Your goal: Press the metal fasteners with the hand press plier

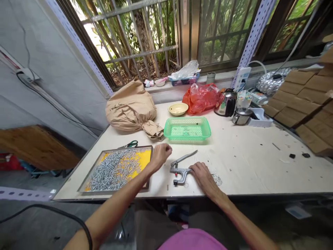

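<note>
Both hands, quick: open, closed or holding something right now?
Left hand: curled closed; contents can't be told.
Right hand: palm down at grey pliers; grip can't be told.

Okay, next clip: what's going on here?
Two bare hands are at a pale table. The right hand rests palm down over the end of the lower handle of grey snap pliers, whose handles are spread apart. The left hand is loosely curled between the pliers and a tray of small metal pieces; whether it holds anything can't be seen. A green basket stands beyond.
</note>
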`<state>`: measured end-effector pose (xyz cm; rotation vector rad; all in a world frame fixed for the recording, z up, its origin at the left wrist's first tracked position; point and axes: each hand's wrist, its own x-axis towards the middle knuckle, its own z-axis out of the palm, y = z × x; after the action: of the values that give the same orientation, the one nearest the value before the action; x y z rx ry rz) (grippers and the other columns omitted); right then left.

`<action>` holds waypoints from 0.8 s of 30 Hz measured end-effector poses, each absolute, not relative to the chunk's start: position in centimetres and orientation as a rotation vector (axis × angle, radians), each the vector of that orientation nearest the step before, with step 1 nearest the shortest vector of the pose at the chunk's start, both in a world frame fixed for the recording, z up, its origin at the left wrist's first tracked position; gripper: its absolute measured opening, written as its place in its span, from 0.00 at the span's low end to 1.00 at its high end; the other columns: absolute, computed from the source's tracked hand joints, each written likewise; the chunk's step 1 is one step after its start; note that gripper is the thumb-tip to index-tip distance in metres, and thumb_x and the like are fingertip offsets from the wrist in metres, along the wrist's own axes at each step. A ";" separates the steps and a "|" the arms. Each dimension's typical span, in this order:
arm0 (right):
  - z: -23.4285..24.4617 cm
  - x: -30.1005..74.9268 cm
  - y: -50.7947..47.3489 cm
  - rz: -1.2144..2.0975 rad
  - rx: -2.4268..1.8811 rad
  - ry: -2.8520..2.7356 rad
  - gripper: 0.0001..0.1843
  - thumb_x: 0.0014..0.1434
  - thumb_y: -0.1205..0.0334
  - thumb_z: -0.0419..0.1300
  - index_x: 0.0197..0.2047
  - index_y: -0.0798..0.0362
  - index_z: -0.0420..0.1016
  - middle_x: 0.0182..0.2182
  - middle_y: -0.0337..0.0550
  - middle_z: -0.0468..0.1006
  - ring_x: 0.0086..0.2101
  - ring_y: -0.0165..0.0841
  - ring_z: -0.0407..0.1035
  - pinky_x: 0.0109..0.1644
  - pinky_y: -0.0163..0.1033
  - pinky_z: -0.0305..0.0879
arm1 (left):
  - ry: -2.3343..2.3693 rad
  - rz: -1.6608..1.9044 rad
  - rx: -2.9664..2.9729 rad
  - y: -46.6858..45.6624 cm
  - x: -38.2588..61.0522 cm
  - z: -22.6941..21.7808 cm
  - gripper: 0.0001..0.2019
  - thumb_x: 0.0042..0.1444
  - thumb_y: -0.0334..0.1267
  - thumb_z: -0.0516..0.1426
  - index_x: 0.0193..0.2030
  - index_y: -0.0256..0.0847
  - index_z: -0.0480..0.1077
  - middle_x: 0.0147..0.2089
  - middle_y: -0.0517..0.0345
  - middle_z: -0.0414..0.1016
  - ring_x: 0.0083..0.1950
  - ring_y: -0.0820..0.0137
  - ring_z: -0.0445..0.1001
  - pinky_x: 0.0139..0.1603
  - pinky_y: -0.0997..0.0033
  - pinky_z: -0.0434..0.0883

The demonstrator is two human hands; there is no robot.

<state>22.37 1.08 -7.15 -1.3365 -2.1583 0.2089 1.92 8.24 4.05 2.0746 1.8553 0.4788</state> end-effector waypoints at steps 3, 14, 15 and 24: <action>-6.8 22.8 1.1 0.230 -1.383 -2.165 0.11 0.66 0.64 0.48 0.41 0.52 0.71 0.35 0.46 0.70 0.38 0.38 0.61 0.42 0.42 0.58 | 1.739 0.432 2.039 8.2 2.3 4.1 0.08 0.52 0.33 0.55 0.32 0.37 0.76 0.27 0.57 0.76 0.30 0.72 0.72 0.33 0.75 0.63; -7.0 23.6 1.3 0.274 -1.430 -2.135 0.13 0.66 0.62 0.45 0.43 0.55 0.70 0.36 0.49 0.69 0.38 0.39 0.60 0.44 0.44 0.57 | 1.874 -0.064 2.015 -1.1 -1.9 0.1 0.10 0.57 0.35 0.56 0.44 0.39 0.72 0.40 0.51 0.74 0.42 0.64 0.73 0.41 0.69 0.65; -7.2 23.6 1.3 0.272 -1.422 -2.135 0.14 0.66 0.62 0.45 0.43 0.55 0.71 0.36 0.49 0.69 0.38 0.39 0.60 0.44 0.44 0.57 | 1.916 -0.090 2.041 -1.6 -1.8 0.0 0.10 0.58 0.36 0.55 0.45 0.39 0.71 0.44 0.50 0.72 0.43 0.64 0.73 0.41 0.69 0.66; -8.1 24.1 1.2 0.251 -1.338 -2.139 0.14 0.67 0.59 0.45 0.43 0.54 0.70 0.36 0.49 0.69 0.39 0.40 0.62 0.42 0.44 0.59 | 2.192 -0.294 2.069 -4.8 0.2 -0.6 0.09 0.64 0.36 0.49 0.49 0.36 0.64 0.46 0.48 0.67 0.44 0.64 0.73 0.39 0.68 0.70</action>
<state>24.05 1.22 -8.11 -1.3377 -2.1387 0.2514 0.20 -4.81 -0.57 2.0693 2.1921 -0.2943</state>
